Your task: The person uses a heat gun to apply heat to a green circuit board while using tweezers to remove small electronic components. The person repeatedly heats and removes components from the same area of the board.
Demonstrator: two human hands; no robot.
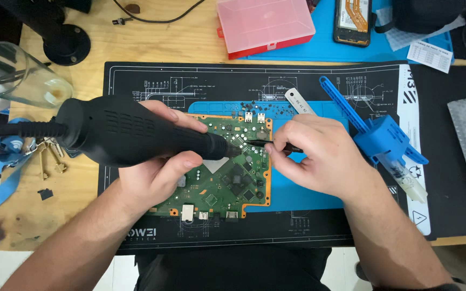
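My left hand (157,167) grips a thick black hot-air handpiece (120,132) with a cable trailing off to the left; its nozzle points right at a green circuit board (227,183). My right hand (319,156) pinches thin black tweezers (262,143) whose tip meets the board just in front of the nozzle. The board lies on a blue silicone pad (297,188), partly hidden under both hands.
A black printed work mat (254,78) covers the wooden desk. A blue plastic holder with a syringe (384,143) and a metal ruler (299,101) lie right of the board. At the back sit a red parts box (265,24) and an opened phone (353,20); keys (49,156) and a glass (22,75) are on the left.
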